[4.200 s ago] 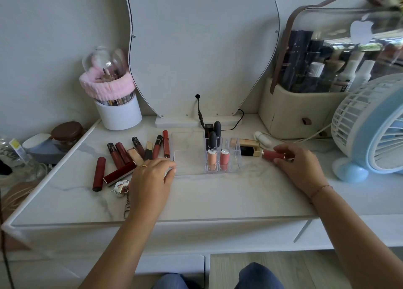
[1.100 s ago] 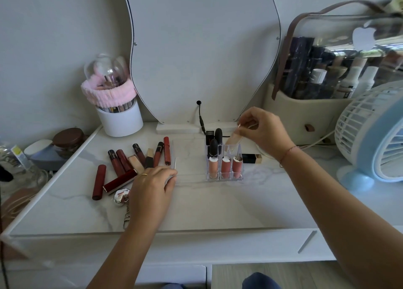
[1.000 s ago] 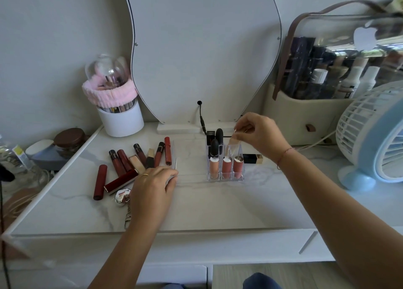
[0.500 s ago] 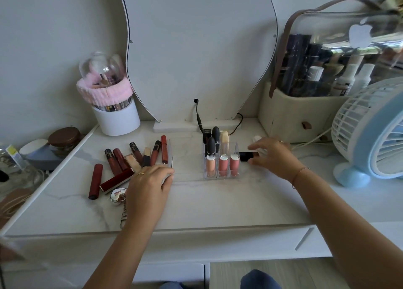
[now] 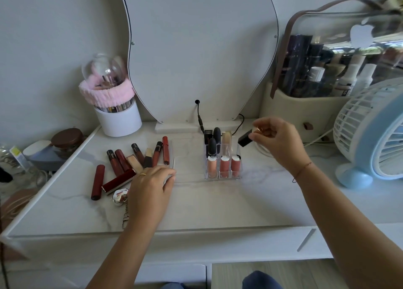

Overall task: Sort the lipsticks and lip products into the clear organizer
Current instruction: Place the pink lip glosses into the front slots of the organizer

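Right hand (image 5: 277, 142) raised near the desk's (image 5: 218, 206) back edge, thumb and fingertips pinching a black lipstick (image 5: 245, 140) by its upper end. Lipstick tilted, dark end down and toward the clear organizer (image 5: 222, 176), just beside its back right corner and not touching it. Left hand (image 5: 150, 192) resting palm-down on the desk, fingers loosely bent, tips against the organizer's front left corner. Inside the organizer, all upright: three pink tubes (image 5: 224, 166) in the front row, black bullet lipsticks (image 5: 212, 146) and a pale gold tube (image 5: 226, 139) behind. Loose lipsticks (image 5: 122, 161) lying in a cluster toward the desk's left edge, beyond the left hand.
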A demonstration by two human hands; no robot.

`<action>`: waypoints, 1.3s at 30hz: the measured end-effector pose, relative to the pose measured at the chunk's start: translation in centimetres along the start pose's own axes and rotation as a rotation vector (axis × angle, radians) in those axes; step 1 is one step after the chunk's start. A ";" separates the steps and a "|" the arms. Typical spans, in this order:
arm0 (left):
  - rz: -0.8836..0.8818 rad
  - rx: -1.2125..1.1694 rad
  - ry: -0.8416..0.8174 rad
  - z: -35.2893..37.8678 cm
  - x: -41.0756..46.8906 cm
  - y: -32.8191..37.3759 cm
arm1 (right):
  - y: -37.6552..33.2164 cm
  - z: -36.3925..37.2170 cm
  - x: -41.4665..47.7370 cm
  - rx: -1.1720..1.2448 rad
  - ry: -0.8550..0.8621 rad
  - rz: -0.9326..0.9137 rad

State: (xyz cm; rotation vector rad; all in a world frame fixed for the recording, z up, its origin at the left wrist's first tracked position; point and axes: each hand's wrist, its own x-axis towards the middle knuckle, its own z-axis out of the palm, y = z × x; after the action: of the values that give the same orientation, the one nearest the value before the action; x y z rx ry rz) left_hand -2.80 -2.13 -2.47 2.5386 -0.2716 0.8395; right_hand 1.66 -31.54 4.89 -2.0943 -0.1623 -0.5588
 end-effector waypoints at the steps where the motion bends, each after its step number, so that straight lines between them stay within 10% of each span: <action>1: -0.002 -0.001 0.000 0.0 0.0 -0.1 | -0.7 0.1 0.0 0.053 0.011 -0.013; 23: 0.005 -0.004 -0.006 0.0 0.0 -0.1 | -2.5 4.8 -1.0 -0.222 -0.172 -0.132; 39: 0.004 0.007 -0.006 0.1 0.0 -0.2 | 5.1 0.5 0.1 -0.332 0.130 0.180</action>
State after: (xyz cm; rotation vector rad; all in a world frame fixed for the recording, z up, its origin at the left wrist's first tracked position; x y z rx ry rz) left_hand -2.70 -2.00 -2.60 2.5481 -0.2766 0.8356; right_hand 3.53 -33.92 0.81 -2.3524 0.2055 -0.6436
